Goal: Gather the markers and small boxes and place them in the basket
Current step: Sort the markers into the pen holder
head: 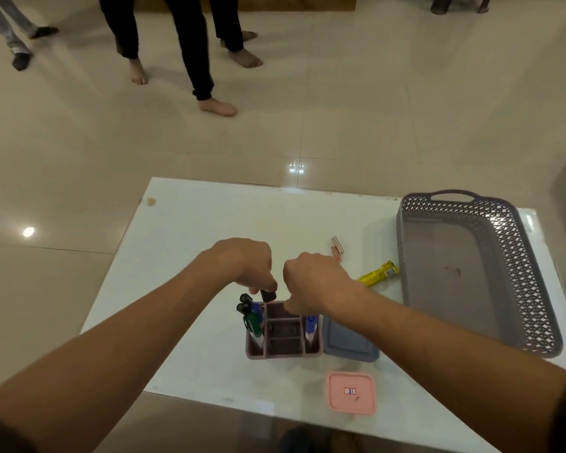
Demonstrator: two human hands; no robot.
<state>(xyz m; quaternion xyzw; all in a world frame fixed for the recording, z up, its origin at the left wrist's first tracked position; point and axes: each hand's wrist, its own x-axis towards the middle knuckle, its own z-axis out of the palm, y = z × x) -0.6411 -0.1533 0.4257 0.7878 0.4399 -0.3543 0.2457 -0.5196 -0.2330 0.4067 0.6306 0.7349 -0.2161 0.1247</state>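
The markers (254, 317) are stood upright in a pink organizer (283, 353) on the white table (193, 223), and one black-capped marker (268, 295) is pinched at its top by the fingertips of the left hand (245, 263). They are judged light, stiff and smooth, so the barrel under the cap is better gripped. The right hand (311, 282) is curled over the back compartment, but whether anything is pinched cannot be told, and the grey basket (517, 279) is set well apart at the right.

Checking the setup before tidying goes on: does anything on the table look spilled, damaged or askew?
Nothing is spilled or broken. Only a small brown mark near the far left corner of the table stands out. The markers lean loosely in their organizer, where the left hand grips a black marker.
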